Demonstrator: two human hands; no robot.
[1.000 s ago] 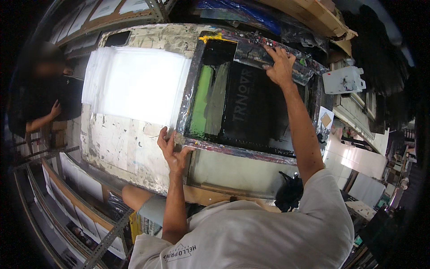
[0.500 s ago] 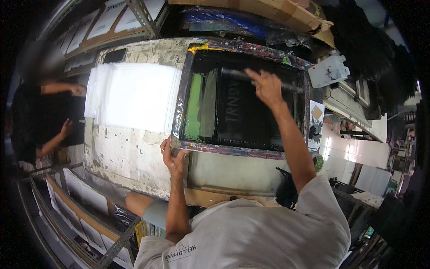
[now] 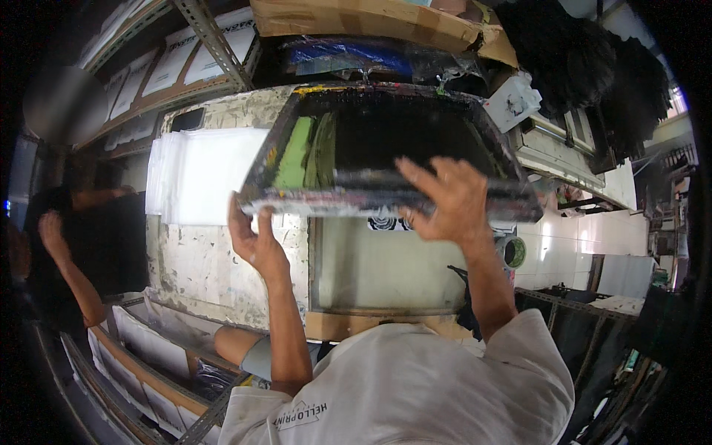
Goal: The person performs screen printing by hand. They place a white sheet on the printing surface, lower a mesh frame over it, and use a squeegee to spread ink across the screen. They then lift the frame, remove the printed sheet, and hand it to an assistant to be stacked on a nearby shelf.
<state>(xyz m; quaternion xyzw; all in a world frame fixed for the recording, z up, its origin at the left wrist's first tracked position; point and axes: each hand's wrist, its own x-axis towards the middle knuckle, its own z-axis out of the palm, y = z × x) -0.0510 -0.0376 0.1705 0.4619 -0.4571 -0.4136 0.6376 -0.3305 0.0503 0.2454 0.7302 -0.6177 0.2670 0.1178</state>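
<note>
A paint-stained screen-printing frame [image 3: 256, 174] with a dark mesh and a green strip on its left is tilted, its near edge raised above the worktable. My left hand [image 3: 259, 241] grips its near left corner, thumb below the edge. My right hand [image 3: 454, 199] is closed around a dark bar that looks like a squeegee [image 3: 363, 178], lying across the mesh along the near edge; the hand hides much of it. Below the raised edge, part of a white sheet with black curved marks [image 3: 393, 223] shows on the pale printing surface [image 3: 386, 267].
Left of the frame lies a stack of white sheets [image 3: 215, 174] on the worn table [image 3: 230, 259]. A stained white jug [image 3: 512, 102] stands at the far right. Racks [image 3: 200, 37] and a cardboard box [image 3: 371, 22] line the back. A co-worker in dark clothes [image 3: 89, 237] is at the left.
The frame's near edge has risen from the table, uncovering part of the marked sheet. My right hand and the bar have come nearer across the mesh. My left hand has lifted with the corner.
</note>
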